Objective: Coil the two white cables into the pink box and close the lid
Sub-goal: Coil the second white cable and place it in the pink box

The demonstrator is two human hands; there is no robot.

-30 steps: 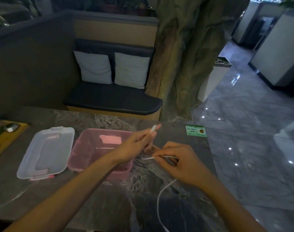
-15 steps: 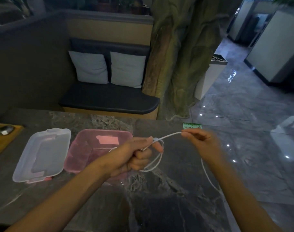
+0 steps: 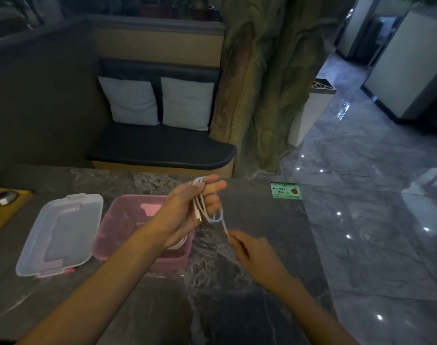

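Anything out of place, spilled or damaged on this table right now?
Nothing stands out. The left hand holds the looped white cable above the pink box; the right hand pinches its tail. The clear lid lies flat beside the box, intact.

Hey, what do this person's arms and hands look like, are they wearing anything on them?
Both forearms are bare as far as the frame shows: no sleeves, gloves or watch in view. The left hand and right hand show no rings or bracelets that I can make out, though the light is dim. Fingernails look short and unpainted.
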